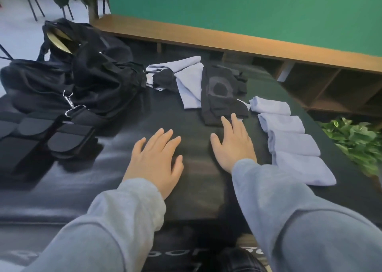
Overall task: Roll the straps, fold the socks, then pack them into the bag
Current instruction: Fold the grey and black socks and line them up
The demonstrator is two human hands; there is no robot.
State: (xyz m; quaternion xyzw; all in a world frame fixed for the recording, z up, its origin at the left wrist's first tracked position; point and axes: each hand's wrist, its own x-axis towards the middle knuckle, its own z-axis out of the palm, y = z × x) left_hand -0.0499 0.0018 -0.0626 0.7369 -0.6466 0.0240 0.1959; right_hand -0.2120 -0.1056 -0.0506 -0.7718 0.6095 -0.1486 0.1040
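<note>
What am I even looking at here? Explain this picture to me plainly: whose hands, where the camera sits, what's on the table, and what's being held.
There is no machine: a person in grey sleeves works bare-handed. The one picture comes from a camera worn on the head, looking forward and down.

The left hand and right hand both lie flat with straight fingers on the dark table. Neither holds anything; the right fingertips reach the edge of a black sock.

Right of the hands, four folded light-blue socks sit in a row. Behind them lie unfolded light-blue socks. At the left are rolled black straps, and behind those the black bag, its metal clip showing.
</note>
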